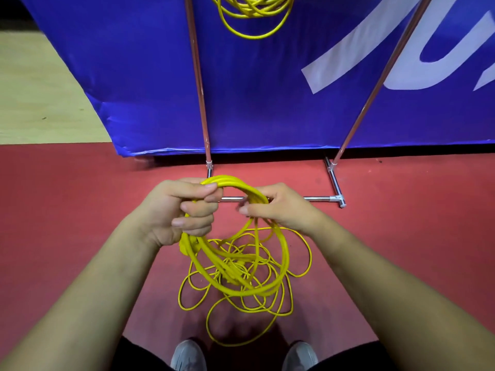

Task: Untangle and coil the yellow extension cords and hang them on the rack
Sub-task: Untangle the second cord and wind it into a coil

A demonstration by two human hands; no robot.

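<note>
the left hand [184,210] is clenched round a half-made coil of yellow cord [235,182], and the right hand [278,207] pinches the same loops just beside it. the rest of that cord [235,266] lies tangled on the red floor [67,210] below, between the rack [199,84] and two grey shoes [187,356]. another yellow coil [251,9] hangs on the rack, before a blue banner [134,76].

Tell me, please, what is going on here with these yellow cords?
A person is coiling a yellow extension cord: the left hand grips the loops and the right hand holds their other side. A loose tangle lies on the red floor by their shoes. A finished coil already hangs on the rack.
</note>
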